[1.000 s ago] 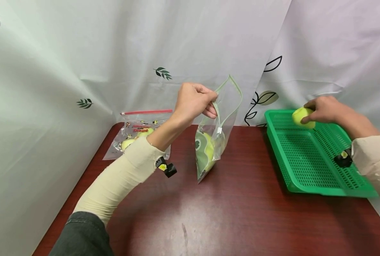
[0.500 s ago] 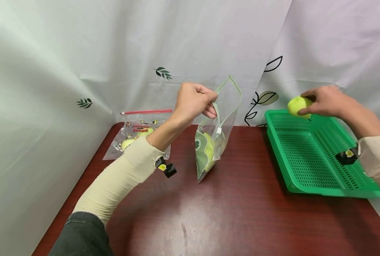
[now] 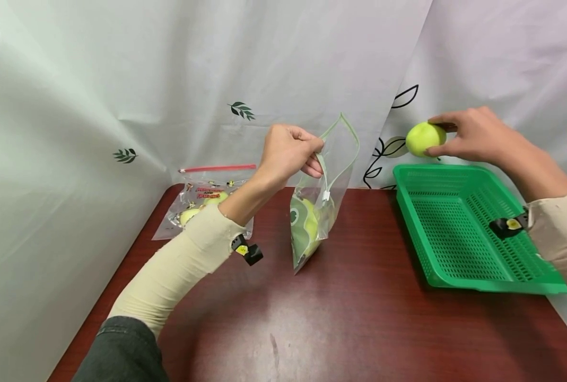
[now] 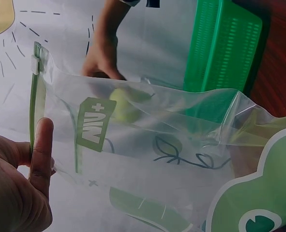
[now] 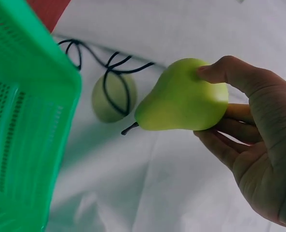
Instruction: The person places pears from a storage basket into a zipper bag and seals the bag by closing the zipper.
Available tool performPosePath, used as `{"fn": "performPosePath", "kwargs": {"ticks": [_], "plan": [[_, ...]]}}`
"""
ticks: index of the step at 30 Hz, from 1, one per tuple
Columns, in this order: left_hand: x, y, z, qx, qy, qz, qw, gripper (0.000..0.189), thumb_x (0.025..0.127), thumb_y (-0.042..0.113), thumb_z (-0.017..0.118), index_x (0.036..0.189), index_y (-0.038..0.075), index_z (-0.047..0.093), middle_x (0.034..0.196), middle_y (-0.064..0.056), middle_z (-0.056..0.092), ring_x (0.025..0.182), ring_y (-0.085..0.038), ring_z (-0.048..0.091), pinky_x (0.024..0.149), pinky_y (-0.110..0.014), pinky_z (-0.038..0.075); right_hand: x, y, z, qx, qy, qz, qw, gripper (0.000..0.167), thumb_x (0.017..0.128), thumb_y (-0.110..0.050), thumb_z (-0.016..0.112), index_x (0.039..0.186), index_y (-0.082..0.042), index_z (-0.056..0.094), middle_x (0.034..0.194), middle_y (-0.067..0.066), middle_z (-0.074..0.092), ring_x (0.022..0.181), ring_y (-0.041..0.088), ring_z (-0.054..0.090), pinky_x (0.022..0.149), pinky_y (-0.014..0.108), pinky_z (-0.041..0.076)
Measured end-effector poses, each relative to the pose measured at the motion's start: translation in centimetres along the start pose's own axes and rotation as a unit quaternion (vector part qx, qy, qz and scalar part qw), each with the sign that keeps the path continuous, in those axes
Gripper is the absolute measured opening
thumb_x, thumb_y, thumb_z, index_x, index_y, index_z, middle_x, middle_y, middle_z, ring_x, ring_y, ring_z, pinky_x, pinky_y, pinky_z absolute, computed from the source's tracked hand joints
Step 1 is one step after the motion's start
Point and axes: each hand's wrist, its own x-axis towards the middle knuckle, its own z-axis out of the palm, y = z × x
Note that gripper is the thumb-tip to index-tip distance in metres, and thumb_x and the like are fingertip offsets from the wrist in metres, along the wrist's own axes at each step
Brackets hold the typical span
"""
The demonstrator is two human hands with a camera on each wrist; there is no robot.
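Observation:
Between thumb and fingers my left hand (image 3: 293,151) pinches the green zip edge of a clear zip bag (image 3: 333,204), keeping it upright with its mouth open. Yellow-green fruit (image 3: 310,220) shows in the bottom of that bag, partly hidden by a green printed pattern. My right hand (image 3: 476,132) grips a green pear (image 3: 425,139) above the far rim of the green basket. In the right wrist view the pear (image 5: 184,99) has its dark stem pointing away from the palm, with the thumb on one side and fingers on the other.
A green plastic basket (image 3: 419,241) stands at the right of the dark red table (image 3: 355,318). At the back left lies another zip bag (image 3: 168,232) with a red slider edge and yellow-green fruit inside. White printed cloth (image 3: 183,69) hangs behind and along the left.
My right hand has lifted the pear up out of the basket and moved it left, toward the bag. My left hand and the bag have stayed nearly still.

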Motion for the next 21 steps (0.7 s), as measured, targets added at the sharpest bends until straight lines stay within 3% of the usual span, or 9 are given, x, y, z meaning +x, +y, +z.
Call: {"fn": "performPosePath", "kwargs": {"ticks": [4, 10, 11, 13, 15, 17, 19, 21], "plan": [[0.0, 0.0, 0.0, -0.001, 0.000, -0.001, 1.0000, 0.016, 0.098, -0.002, 0.069, 0.099, -0.005, 0.085, 0.061, -0.012, 0.075, 0.048, -0.018, 0.074, 0.062, -0.043, 0.074, 0.2, -1.6, -0.6, 0.021, 0.031, -0.008, 0.9993, 0.071, 0.091, -0.028, 0.090, 0.149, 0.007, 0.067, 0.135, 0.037, 0.074, 0.123, 0.054, 0.072, 0.085, 0.054, 0.054], [0.1, 0.1, 0.0, -0.002, 0.000, -0.002, 1.0000, 0.017, 0.098, -0.003, 0.069, 0.103, -0.009, 0.083, 0.060, -0.012, 0.075, 0.047, -0.017, 0.074, 0.059, -0.040, 0.073, 0.3, -3.9, -1.6, 0.071, 0.075, -0.017, 0.9945, 0.071, 0.090, -0.021, 0.091, 0.152, 0.003, 0.066, 0.142, 0.035, 0.072, 0.132, 0.057, 0.069, 0.108, 0.070, 0.055], [0.1, 0.1, 0.0, -0.002, 0.000, -0.002, 1.0000, 0.017, 0.098, -0.003, 0.069, 0.103, -0.008, 0.084, 0.060, -0.012, 0.075, 0.047, -0.017, 0.074, 0.059, -0.040, 0.073, 0.3, -4.3, -1.7, 0.079, 0.083, -0.021, 0.9932, 0.072, 0.090, -0.020, 0.092, 0.153, 0.002, 0.066, 0.143, 0.034, 0.072, 0.133, 0.056, 0.069, 0.111, 0.064, 0.056], [0.2, 0.1, 0.0, -0.002, 0.000, -0.003, 1.0000, 0.016, 0.098, -0.003, 0.069, 0.100, -0.006, 0.084, 0.061, -0.012, 0.075, 0.047, -0.018, 0.074, 0.059, -0.040, 0.073, 0.3, -5.0, -1.9, 0.091, 0.105, -0.030, 0.9899, 0.072, 0.089, -0.020, 0.092, 0.153, -0.002, 0.067, 0.142, 0.031, 0.074, 0.132, 0.052, 0.071, 0.113, 0.040, 0.057], [0.2, 0.1, 0.0, -0.003, 0.000, -0.004, 1.0000, 0.015, 0.098, -0.003, 0.069, 0.099, -0.005, 0.084, 0.061, -0.013, 0.075, 0.047, -0.018, 0.074, 0.059, -0.040, 0.073, 0.3, -5.8, -2.0, 0.109, 0.125, -0.040, 0.9853, 0.072, 0.088, -0.020, 0.094, 0.154, -0.007, 0.069, 0.142, 0.027, 0.076, 0.131, 0.023, 0.076, 0.107, 0.018, 0.051], [0.2, 0.1, 0.1, -0.004, -0.001, -0.006, 1.0000, 0.015, 0.098, -0.003, 0.069, 0.099, -0.005, 0.084, 0.061, -0.013, 0.075, 0.047, -0.018, 0.074, 0.059, -0.040, 0.073, 0.3, -6.5, -2.2, 0.130, 0.144, -0.050, 0.9797, 0.070, 0.088, -0.020, 0.095, 0.153, -0.010, 0.071, 0.141, 0.024, 0.077, 0.124, -0.006, 0.071, 0.096, 0.002, 0.041], [0.2, 0.1, 0.1, -0.005, -0.002, -0.007, 1.0000, 0.015, 0.099, -0.003, 0.069, 0.100, -0.005, 0.084, 0.061, -0.013, 0.075, 0.047, -0.018, 0.074, 0.058, -0.041, 0.073, 0.3, -7.4, -2.3, 0.154, 0.160, -0.058, 0.9734, 0.069, 0.087, -0.019, 0.097, 0.151, -0.013, 0.073, 0.141, 0.022, 0.078, 0.112, -0.026, 0.059, 0.095, -0.004, 0.041], [0.2, 0.1, 0.1, -0.006, -0.003, -0.007, 1.0000, 0.015, 0.099, -0.003, 0.069, 0.100, -0.005, 0.084, 0.061, -0.013, 0.075, 0.047, -0.018, 0.074, 0.058, -0.041, 0.073, 0.3, -8.2, -2.5, 0.171, 0.179, -0.068, 0.9666, 0.067, 0.085, -0.018, 0.099, 0.148, -0.015, 0.076, 0.139, 0.018, 0.080, 0.107, -0.032, 0.054, 0.097, -0.005, 0.045]]}}
